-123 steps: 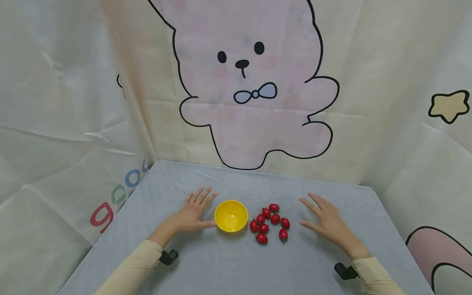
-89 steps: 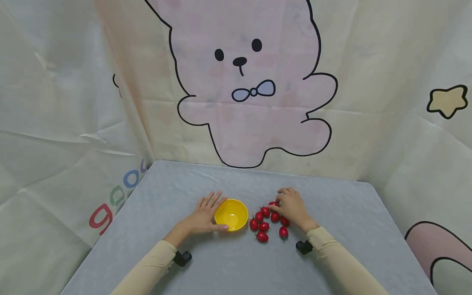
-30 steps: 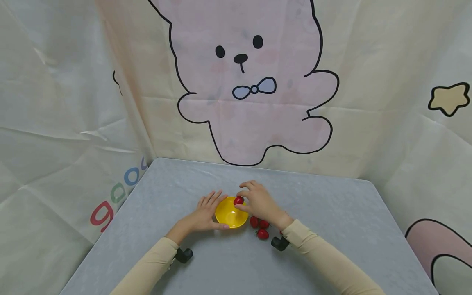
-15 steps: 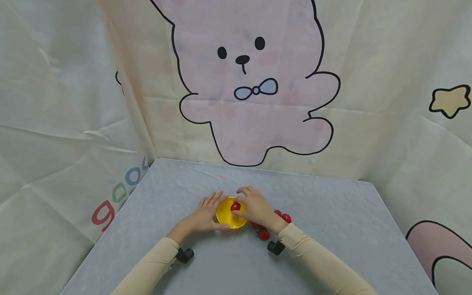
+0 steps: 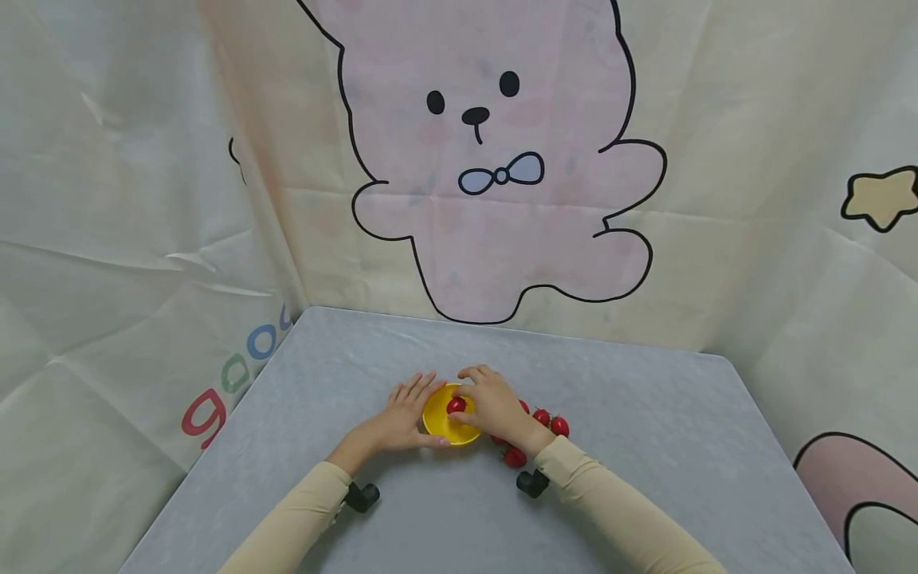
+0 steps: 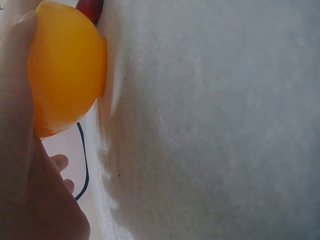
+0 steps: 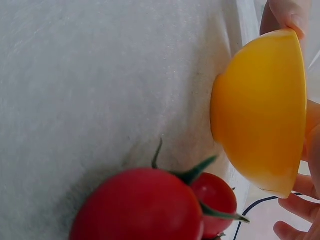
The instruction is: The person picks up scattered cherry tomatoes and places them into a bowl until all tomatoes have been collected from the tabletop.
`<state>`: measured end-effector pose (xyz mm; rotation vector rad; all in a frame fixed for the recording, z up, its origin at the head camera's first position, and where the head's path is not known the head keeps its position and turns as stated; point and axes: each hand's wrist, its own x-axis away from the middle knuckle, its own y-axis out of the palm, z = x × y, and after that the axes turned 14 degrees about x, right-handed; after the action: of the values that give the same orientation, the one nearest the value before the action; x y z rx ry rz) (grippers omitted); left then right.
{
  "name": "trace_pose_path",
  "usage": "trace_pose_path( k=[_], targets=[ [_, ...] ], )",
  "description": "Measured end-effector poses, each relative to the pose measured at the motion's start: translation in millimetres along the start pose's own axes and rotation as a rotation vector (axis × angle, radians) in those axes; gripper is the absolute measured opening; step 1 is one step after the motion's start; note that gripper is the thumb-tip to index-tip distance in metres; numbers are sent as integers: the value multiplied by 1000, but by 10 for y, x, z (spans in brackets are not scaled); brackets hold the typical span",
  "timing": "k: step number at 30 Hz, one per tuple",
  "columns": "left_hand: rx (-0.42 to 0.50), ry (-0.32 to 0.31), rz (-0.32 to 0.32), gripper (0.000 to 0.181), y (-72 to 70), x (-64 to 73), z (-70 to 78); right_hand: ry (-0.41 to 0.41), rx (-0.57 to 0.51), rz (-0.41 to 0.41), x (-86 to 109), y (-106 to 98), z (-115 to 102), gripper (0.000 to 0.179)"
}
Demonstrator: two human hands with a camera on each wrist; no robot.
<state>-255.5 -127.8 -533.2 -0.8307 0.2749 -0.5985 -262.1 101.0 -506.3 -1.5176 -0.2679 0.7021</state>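
In the head view a small yellow bowl (image 5: 435, 421) stands on the table. My left hand (image 5: 394, 422) holds it from the left, thumb at the near rim and fingers along the far side; the left wrist view shows the thumb against its wall. My right hand (image 5: 497, 406) reaches over the bowl from the right, thumb and forefinger around a red cherry tomato (image 5: 456, 406) low inside it. Several more cherry tomatoes (image 5: 559, 427) lie right of the bowl, partly hidden by my right hand and wrist. In the right wrist view a tomato (image 7: 142, 207) with green stem leaves looms close.
A pale grey-blue cloth covers the table (image 5: 631, 446). Behind it hangs a cream curtain (image 5: 717, 239) printed with a pink bear. Each wrist carries a black camera mount (image 5: 362, 497) close above the tabletop.
Earlier both hands were apart from the bowl. My left hand has taken hold of it; my right picked a cherry tomato from the group, carried it left and lowered it into the bowl.
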Motion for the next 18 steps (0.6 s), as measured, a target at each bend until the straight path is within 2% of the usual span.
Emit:
trace_pose_path(
  k=[18],
  targets=[
    [23, -6, -14, 108, -14, 10, 19, -2, -10, -21, -19, 40, -34, 41]
  ],
)
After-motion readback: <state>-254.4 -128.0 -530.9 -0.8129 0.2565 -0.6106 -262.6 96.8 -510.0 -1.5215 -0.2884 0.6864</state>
